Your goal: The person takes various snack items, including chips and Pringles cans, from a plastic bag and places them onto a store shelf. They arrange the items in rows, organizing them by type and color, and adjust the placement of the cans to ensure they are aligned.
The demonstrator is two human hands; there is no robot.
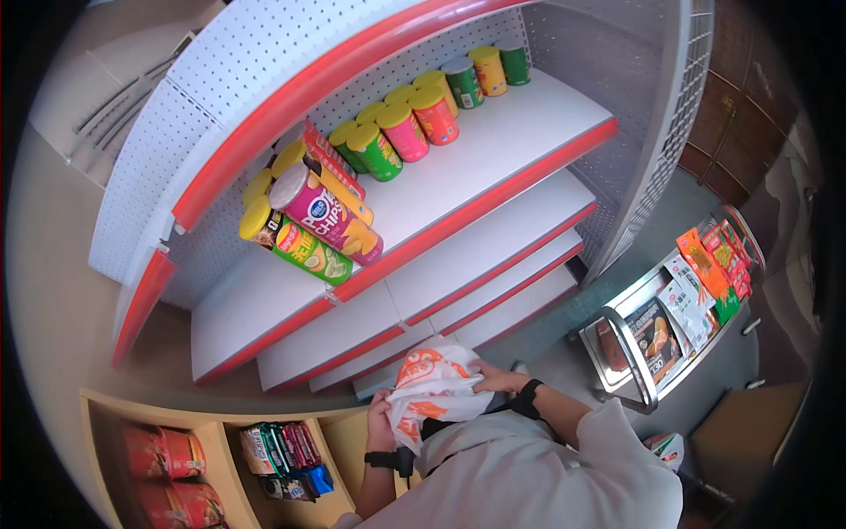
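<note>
A white plastic bag (pixel 439 383) with orange print is held between my hands at waist height, in front of the lower shelves. My left hand (pixel 381 413) grips its left edge, and my right hand (pixel 492 378) grips its upper right side. What the bag contains is hidden. Beyond it, tall chip canisters (pixel 327 211) stand at the left of a white shelf (pixel 462 172) with a red front edge. Several short chip canisters (pixel 403 132) with mostly yellow lids line the back of the same shelf.
A metal cart (pixel 621 350) with snack packets is at the right, near a cardboard box (pixel 747 430). At lower left, a wooden cubby shelf (pixel 215 436) holds red noodle tubs (pixel 165 453) and packaged snacks (pixel 284 449). A wire mesh panel (pixel 651 159) closes the shelf's right end.
</note>
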